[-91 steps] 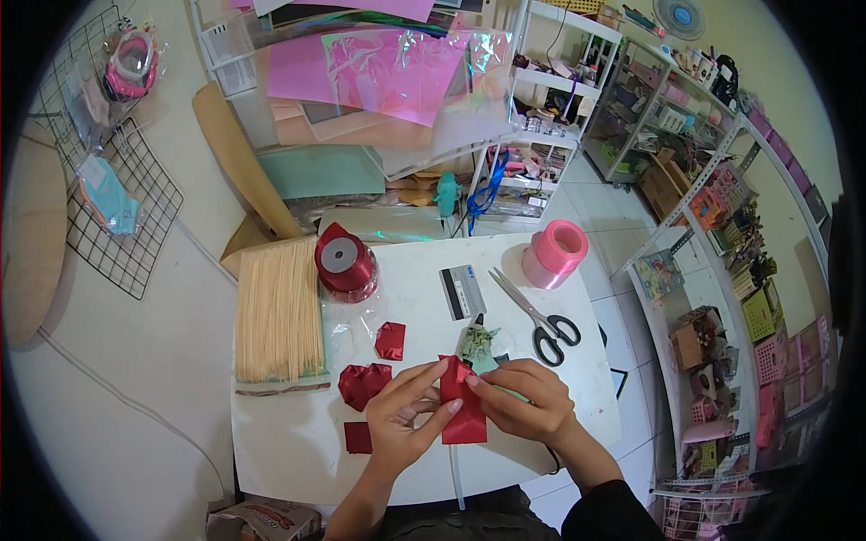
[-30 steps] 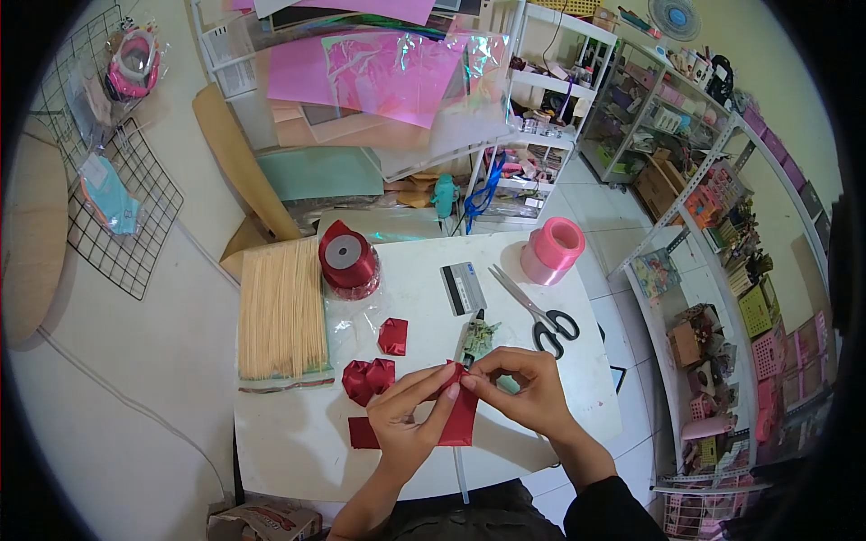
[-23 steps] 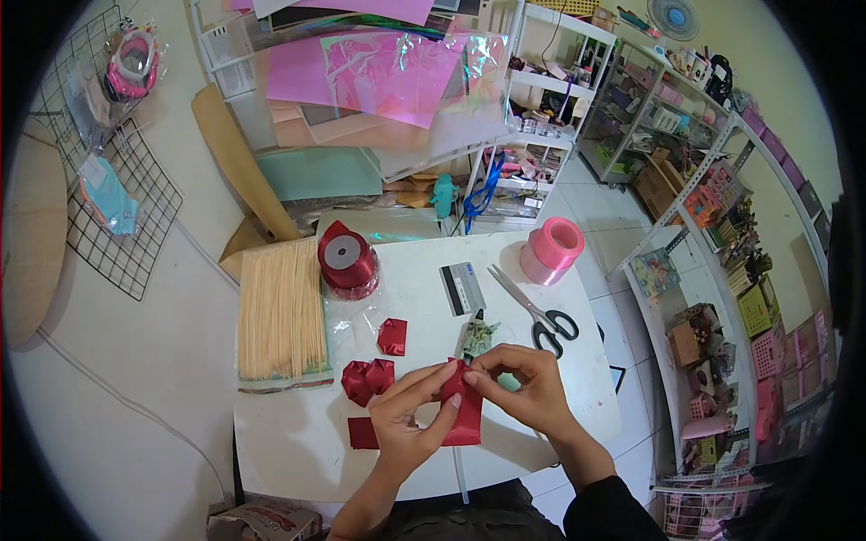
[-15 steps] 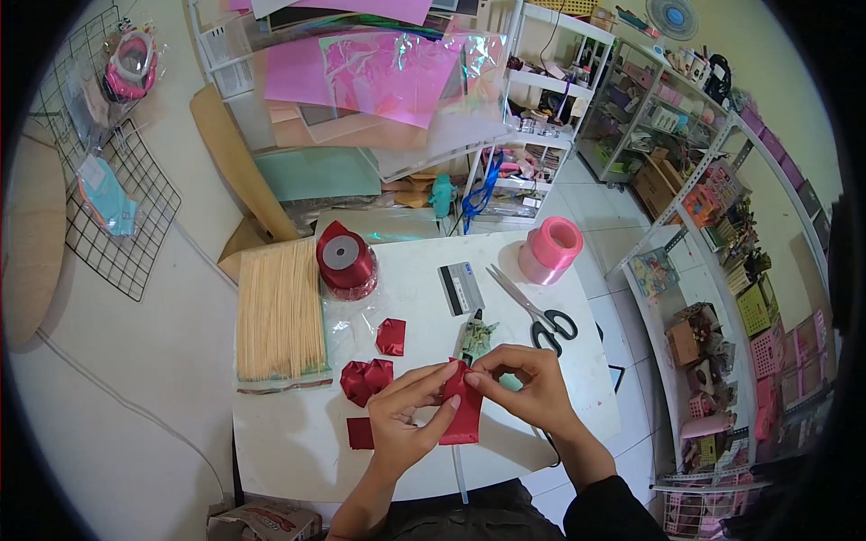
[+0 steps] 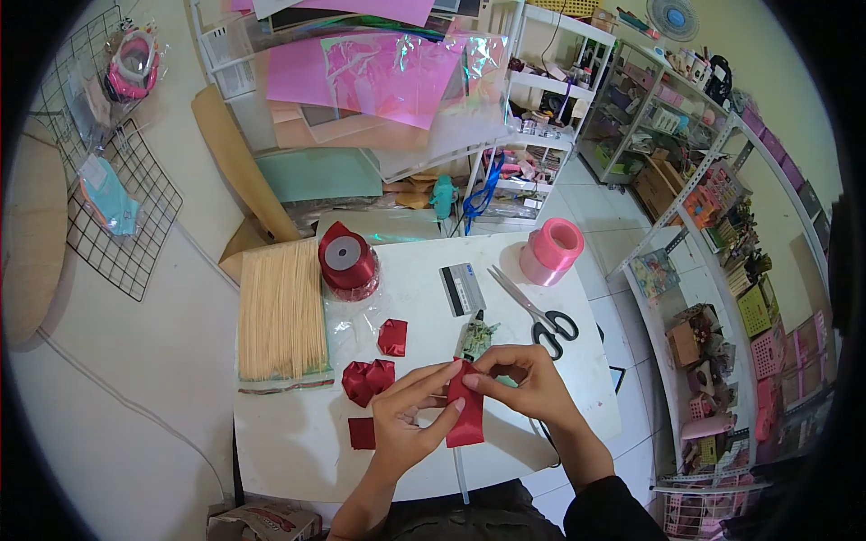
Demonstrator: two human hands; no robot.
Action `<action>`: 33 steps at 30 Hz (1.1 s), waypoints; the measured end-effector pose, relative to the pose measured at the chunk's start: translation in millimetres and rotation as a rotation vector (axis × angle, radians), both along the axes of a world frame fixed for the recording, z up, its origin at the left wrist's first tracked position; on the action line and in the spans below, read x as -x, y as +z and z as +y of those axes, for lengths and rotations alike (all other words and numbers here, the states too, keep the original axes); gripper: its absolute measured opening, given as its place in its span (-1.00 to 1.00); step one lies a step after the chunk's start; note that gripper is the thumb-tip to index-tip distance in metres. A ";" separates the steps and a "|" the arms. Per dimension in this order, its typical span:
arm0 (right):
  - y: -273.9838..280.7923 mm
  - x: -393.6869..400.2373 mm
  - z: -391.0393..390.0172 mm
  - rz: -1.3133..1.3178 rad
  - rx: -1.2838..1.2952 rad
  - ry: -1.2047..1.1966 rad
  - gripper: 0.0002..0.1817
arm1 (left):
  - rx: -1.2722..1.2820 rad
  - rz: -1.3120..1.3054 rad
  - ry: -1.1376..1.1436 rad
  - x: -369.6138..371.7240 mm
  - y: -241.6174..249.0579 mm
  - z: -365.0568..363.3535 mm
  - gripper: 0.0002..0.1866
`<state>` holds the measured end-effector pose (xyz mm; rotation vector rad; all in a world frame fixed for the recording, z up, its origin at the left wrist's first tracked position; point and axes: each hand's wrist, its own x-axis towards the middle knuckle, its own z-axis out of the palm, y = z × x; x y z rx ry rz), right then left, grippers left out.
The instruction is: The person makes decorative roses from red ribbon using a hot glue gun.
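Observation:
Both hands hold one strip of red satin ribbon [image 5: 466, 424] above the white table. My left hand [image 5: 410, 417] pinches its upper left side between thumb and fingers. At the top right edge, my right hand [image 5: 528, 383] grips the ribbon with thumb and fingertips; the lower part hangs down. Left of my hands lie a folded red ribbon piece [image 5: 392, 337], a puffed red ribbon piece [image 5: 365, 381] and a flat red piece [image 5: 362, 433]. Just beyond my fingers is a small greenish bundle [image 5: 477, 340], partly hidden.
On the table [image 5: 298, 451] are bamboo sticks [image 5: 281, 311], a red ribbon roll [image 5: 348, 261], a grey card [image 5: 463, 289], black-handled scissors [image 5: 541, 317] and pink ribbon rolls [image 5: 552, 252]. A glue gun's cord runs by my right wrist. Shelves [image 5: 667, 361] stand at the right.
The red ribbon's upper part has turned slightly between my fingers, and its hanging end has shifted a little right. Both hands keep their pinch on it.

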<state>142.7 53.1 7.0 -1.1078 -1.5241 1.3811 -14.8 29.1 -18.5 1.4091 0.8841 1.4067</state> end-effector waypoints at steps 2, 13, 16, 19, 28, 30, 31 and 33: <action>-1.0 -1.1 1.0 0.030 0.001 -0.012 -0.84 | 0.047 -0.065 -0.007 -0.7 1.9 -0.3 -0.59; 2.1 -4.6 0.7 0.065 -0.007 -0.033 -0.83 | 0.078 -0.027 -0.116 5.3 -9.6 2.1 -0.78; -1.9 -14.0 -0.5 0.172 -0.177 -0.060 -0.76 | 0.193 -0.120 -0.122 8.0 -2.5 2.5 -0.78; -13.2 -25.6 -6.0 0.040 -0.510 -0.002 -0.69 | 0.287 -0.166 -0.151 11.3 2.1 2.5 -0.78; -13.2 -23.6 -17.5 -0.029 -0.470 0.160 -0.81 | 0.264 -0.122 -0.234 8.0 11.8 -5.3 -0.69; -7.6 -21.5 -20.9 -0.057 -0.423 0.126 -0.83 | 0.244 -0.096 -0.236 8.2 15.3 -7.5 -0.67; -5.3 -20.3 -22.6 -0.085 -0.376 0.094 -0.85 | 0.229 -0.081 -0.241 8.8 16.5 -8.6 -0.67; -4.7 -16.3 -26.6 -0.058 -0.344 0.038 -0.86 | 0.215 -0.067 -0.250 8.9 17.2 -10.0 -0.66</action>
